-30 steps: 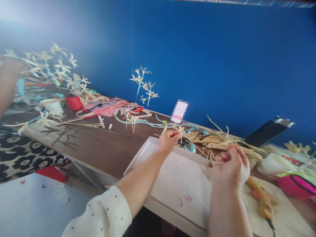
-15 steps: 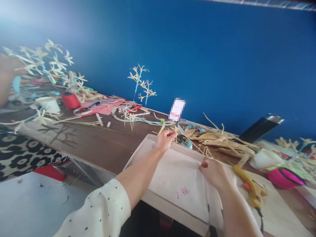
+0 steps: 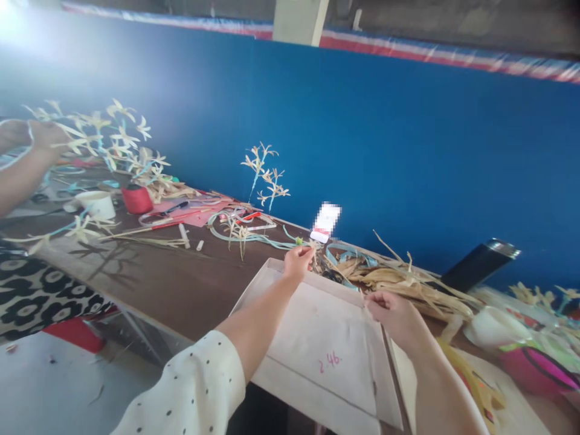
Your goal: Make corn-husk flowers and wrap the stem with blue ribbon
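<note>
My left hand [image 3: 298, 261] is pinched on a small straw flower piece at the far rim of a shallow white cardboard tray [image 3: 317, 338] marked in pink. My right hand [image 3: 388, 307] is closed at the tray's right far corner, pinching a thin dried strip that I cannot make out clearly. Just behind both hands lies a heap of dried corn husks [image 3: 399, 279] with blue ribbon loops [image 3: 344, 252] among them.
On the brown table [image 3: 172, 278]: a yellow glue gun [image 3: 471, 374], white bowl [image 3: 492, 326], pink bag [image 3: 539, 368], black flask [image 3: 480, 264], upright husk flower stems [image 3: 265, 172], red cup [image 3: 137, 198], white cup [image 3: 97, 204], cords. Another person's hand [image 3: 40, 134] holds flower sprays at the far left.
My right hand dropped from chest height to the tray's right corner. My left hand stayed at the tray's far rim. The view tilted up, and the other person's hand shifted at the left.
</note>
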### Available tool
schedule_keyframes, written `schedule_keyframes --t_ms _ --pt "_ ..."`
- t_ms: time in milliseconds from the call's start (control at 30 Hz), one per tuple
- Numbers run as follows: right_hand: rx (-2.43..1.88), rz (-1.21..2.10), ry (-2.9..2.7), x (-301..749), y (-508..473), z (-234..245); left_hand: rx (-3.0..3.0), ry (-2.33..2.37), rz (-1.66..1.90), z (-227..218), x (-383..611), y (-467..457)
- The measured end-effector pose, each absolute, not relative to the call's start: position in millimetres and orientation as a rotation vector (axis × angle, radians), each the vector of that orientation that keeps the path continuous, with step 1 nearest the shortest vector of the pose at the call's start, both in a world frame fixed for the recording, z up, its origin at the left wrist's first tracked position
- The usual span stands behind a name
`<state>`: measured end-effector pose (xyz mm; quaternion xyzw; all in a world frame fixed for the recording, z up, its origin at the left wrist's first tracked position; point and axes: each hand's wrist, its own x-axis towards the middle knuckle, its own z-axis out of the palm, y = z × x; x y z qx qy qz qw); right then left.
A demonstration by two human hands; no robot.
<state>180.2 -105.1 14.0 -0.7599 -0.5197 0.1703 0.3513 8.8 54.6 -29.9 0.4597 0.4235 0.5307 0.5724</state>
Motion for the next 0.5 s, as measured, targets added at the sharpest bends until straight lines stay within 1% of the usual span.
schedule_keyframes --t_ms 133,233,333,400,500 --pt "-1.632 0.695 -1.080 157.8 -77.3 35.1 1.036 1.028 1.263 -25.4 8.6 69.2" --pt "-1.417 0.826 -0.914 144.8 -50.6 36.0 1.023 1.022 1.277 -22.0 11.4 73.6" --pt "-1.236 0.844 -0.774 138.5 -25.2 19.8 1.028 1.013 1.276 -21.6 14.7 72.2" --pt "-1.170 0.800 -0.719 136.2 -12.8 2.4 1.052 0.976 1.275 -23.2 16.7 68.6" --pt "-1.132 0.732 -0.683 132.9 -4.4 -22.0 1.183 0.799 1.215 -26.1 19.9 61.5"
